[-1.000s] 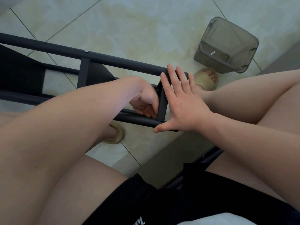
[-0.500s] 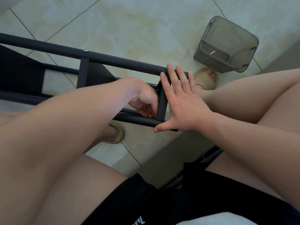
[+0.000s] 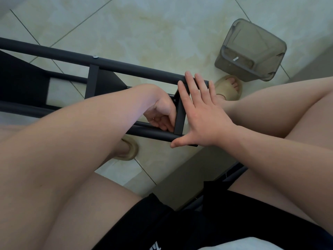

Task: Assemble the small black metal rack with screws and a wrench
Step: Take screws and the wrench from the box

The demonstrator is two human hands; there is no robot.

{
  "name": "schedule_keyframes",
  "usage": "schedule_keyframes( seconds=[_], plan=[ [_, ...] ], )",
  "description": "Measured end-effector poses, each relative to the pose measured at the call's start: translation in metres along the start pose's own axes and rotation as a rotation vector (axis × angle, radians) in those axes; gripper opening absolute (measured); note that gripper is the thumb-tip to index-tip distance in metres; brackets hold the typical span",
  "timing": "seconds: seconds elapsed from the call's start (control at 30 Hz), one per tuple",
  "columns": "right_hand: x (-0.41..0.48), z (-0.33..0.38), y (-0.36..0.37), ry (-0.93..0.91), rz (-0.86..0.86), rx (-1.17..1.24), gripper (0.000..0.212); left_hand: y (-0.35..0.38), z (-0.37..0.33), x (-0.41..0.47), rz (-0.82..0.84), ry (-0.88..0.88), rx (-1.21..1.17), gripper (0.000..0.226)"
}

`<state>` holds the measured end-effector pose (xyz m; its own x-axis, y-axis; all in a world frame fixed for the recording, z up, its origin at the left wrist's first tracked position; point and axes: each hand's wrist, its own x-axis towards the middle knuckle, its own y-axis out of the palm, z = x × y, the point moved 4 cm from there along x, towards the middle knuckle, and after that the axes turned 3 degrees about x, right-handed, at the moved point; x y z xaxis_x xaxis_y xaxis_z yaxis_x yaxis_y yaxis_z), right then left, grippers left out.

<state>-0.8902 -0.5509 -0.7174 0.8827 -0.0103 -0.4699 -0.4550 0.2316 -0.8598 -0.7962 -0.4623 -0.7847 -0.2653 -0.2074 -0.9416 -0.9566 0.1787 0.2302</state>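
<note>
1. The small black metal rack lies on its side over the pale tiled floor. It runs from the left edge of the frame to the centre, with two long round tubes joined by flat crossbars.
2. The right hand sits at the centre of the frame with its palm down. The fingers are straight and slightly spread, pressing flat against the rack's end. The fingertips reach over the upper tube and the thumb stretches out along the lower tube.
3. The left hand is just left of the flat end crossbar. Its fingers are curled in against the crossbar's inner face near the lower tube. I cannot tell whether they pinch a screw or a tool, because the hand hides it.
4. A small silver screw head shows on the upper tube, above a second flat crossbar in the left part of the frame.
5. A grey translucent square plastic container stands on the tiles at the upper right, well apart from the rack.
6. A beige sandal shows below the container and another beige sandal below the lower tube.
7. Black shorts fill the bottom centre.
</note>
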Motion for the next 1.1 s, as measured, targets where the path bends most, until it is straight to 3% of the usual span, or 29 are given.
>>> schedule_keyframes(
  seconds=[0.6, 0.7, 0.8, 1.1],
  plan=[
    [0.000, 0.000, -0.001, -0.002, 0.013, 0.010, 0.155, 0.000, -0.001, 0.006, 0.032, 0.095, -0.031, 0.023],
    [0.000, 0.001, 0.000, 0.000, 0.015, 0.013, 0.155, -0.002, 0.003, 0.005, 0.096, 0.103, 0.005, 0.014],
    [0.000, 0.001, -0.001, 0.002, 0.012, 0.012, 0.156, -0.003, 0.006, 0.007, 0.125, 0.101, 0.011, 0.027],
    [0.000, 0.000, 0.000, -0.004, 0.006, -0.002, 0.155, 0.002, 0.005, 0.011, 0.119, 0.168, -0.074, 0.019]
  ],
)
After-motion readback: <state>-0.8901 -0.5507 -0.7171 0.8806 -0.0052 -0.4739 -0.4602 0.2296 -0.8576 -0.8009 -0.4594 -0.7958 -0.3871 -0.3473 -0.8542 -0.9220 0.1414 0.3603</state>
